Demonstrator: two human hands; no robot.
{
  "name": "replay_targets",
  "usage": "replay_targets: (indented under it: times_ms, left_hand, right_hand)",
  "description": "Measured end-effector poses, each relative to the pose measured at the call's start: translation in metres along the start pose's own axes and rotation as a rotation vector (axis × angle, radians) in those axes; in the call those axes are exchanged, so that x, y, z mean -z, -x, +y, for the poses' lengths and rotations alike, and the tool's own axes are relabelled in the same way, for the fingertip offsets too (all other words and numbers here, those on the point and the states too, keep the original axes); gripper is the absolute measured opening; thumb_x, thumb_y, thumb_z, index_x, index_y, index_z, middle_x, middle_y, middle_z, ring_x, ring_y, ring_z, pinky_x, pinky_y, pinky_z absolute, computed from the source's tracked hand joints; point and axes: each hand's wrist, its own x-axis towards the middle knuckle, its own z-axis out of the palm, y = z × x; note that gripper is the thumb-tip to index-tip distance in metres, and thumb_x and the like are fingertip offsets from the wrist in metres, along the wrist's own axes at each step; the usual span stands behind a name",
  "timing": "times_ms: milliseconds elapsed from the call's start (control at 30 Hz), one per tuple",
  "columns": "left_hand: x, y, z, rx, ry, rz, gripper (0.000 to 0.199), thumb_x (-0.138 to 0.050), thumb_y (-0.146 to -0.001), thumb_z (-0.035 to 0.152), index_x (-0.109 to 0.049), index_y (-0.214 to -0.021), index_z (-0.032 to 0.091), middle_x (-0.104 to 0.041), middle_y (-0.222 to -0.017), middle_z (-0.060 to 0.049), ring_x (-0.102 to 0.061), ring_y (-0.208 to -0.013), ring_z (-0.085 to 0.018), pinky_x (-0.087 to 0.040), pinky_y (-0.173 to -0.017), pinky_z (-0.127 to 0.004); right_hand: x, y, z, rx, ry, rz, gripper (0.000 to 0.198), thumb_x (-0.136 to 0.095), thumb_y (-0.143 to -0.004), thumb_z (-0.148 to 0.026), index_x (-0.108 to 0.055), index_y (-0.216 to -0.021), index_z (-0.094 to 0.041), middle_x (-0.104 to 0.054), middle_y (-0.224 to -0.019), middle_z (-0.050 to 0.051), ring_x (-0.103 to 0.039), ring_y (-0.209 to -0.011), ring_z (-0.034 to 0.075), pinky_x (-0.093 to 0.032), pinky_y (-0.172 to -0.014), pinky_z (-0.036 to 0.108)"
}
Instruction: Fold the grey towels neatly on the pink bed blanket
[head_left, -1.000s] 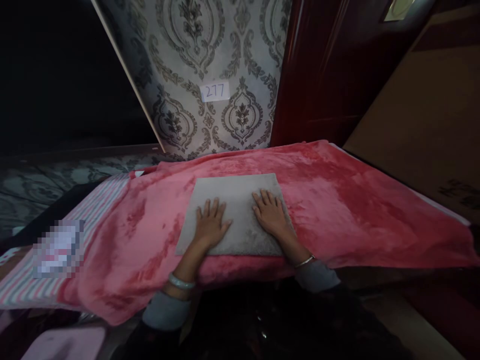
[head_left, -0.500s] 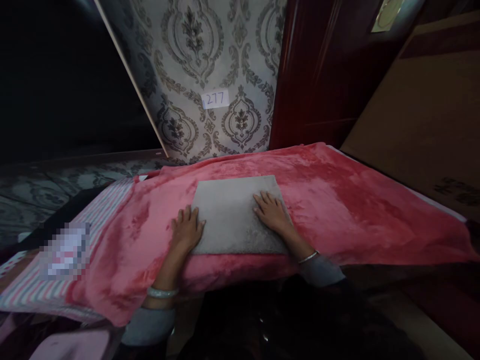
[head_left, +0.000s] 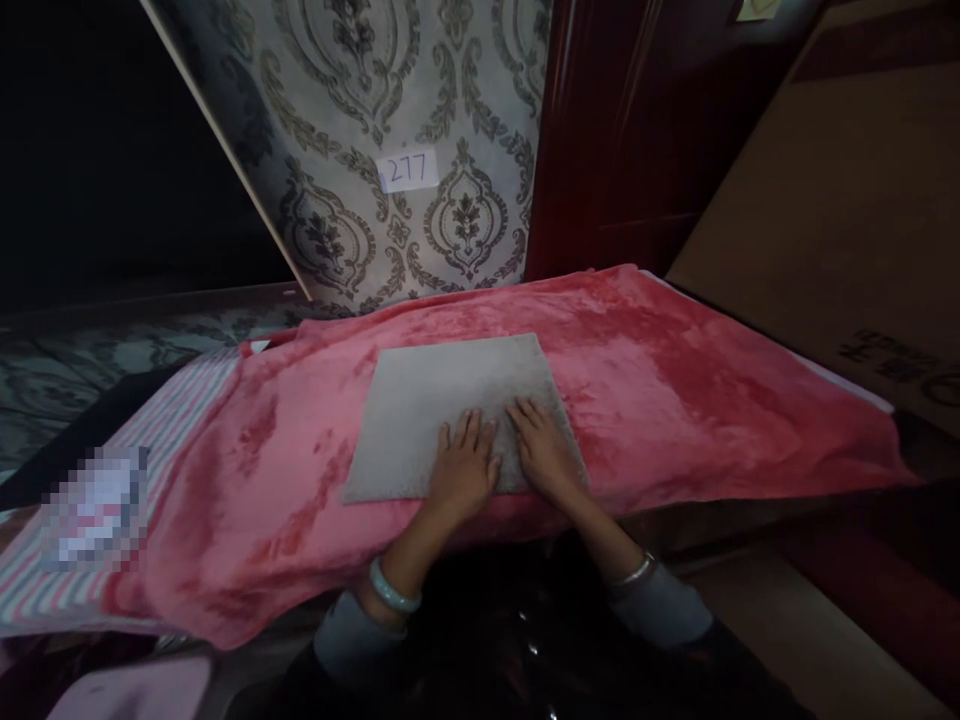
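A flat, grey, fabric-like rectangle (head_left: 405, 410) lies on a pink-red plush blanket (head_left: 277, 450). My left hand (head_left: 463, 465) rests palm down on the lower middle of the grey piece, fingers stretched out and slightly apart. Close beside it, my right hand (head_left: 544, 450) lies on the right part of the same piece, its fingers also extended. Neither hand grips anything. Part of the grey piece's near edge is hidden under my hands and wrists.
A striped cloth (head_left: 161, 430) shows at the left end of the blanket. Behind stands a patterned wall with a paper label (head_left: 407, 170) reading 277. A large cardboard box (head_left: 840, 220) is on the right, and a pink item (head_left: 135, 690) sits at bottom left.
My left hand has moved right, from the grey piece's left edge to its middle, close to my right hand. My right hand has shifted slightly down; the camera view has shifted too.
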Motion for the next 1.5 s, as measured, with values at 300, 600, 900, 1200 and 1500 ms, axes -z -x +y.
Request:
replay_targets:
  times_ms: [300,600,900,1200,1500]
  left_hand:
    - [0.016,0.032,-0.059,0.279,-0.108,-0.09,0.057,-0.033,-0.099,0.033,-0.034,-0.154,0.017,-0.023,-0.163,-0.013,-0.021,-0.151,-0.029,-0.022,-0.12,-0.056]
    - [0.037,0.026,-0.097,0.456,-0.098,-0.114,0.058,-0.039,-0.097,0.035,-0.041,-0.149,0.01,-0.034,-0.159,-0.019,-0.026,-0.149,-0.033,-0.025,-0.117,-0.061]
    - [0.045,-0.069,-0.039,0.003,0.079,-0.197,0.065,-0.042,-0.095,0.033,-0.027,-0.155,0.014,-0.019,-0.164,-0.016,-0.016,-0.152,-0.027,-0.018,-0.121,-0.055]
    - [0.006,-0.067,-0.047,0.082,0.045,-0.058,0.063,-0.036,-0.098,0.051,-0.031,-0.155,0.026,-0.019,-0.165,-0.01,-0.011,-0.153,-0.034,-0.012,-0.117,-0.067]
    - [0.023,-0.034,-0.145,0.455,-0.039,-0.087,0.061,-0.03,-0.1,0.045,-0.03,-0.155,0.019,-0.024,-0.163,-0.014,-0.022,-0.15,-0.033,-0.029,-0.114,-0.059]
  right_hand:
    - [0.008,-0.001,-0.012,-0.053,0.08,-0.055,0.058,-0.033,-0.089,-0.005,-0.053,-0.143,-0.012,-0.044,-0.152,0.011,-0.03,-0.145,0.025,-0.034,-0.117,0.046]
    - [0.011,-0.014,-0.006,-0.052,0.077,-0.124,0.06,-0.035,-0.087,-0.007,-0.051,-0.145,-0.013,-0.048,-0.149,0.01,-0.039,-0.141,0.024,-0.034,-0.117,0.046]
    - [0.023,-0.059,-0.024,-0.134,0.302,-0.163,0.056,-0.039,-0.098,-0.021,-0.037,-0.154,-0.015,-0.029,-0.16,0.01,-0.024,-0.148,0.029,-0.024,-0.118,0.05]
    - [0.01,-0.049,-0.019,-0.13,0.355,-0.209,0.055,-0.038,-0.1,-0.025,-0.037,-0.154,-0.016,-0.029,-0.16,0.009,-0.023,-0.148,0.028,-0.019,-0.119,0.051]
    - [0.013,-0.051,-0.021,-0.144,0.362,-0.231,0.054,-0.038,-0.1,-0.025,-0.038,-0.153,-0.016,-0.029,-0.16,0.008,-0.024,-0.148,0.027,-0.019,-0.119,0.05]
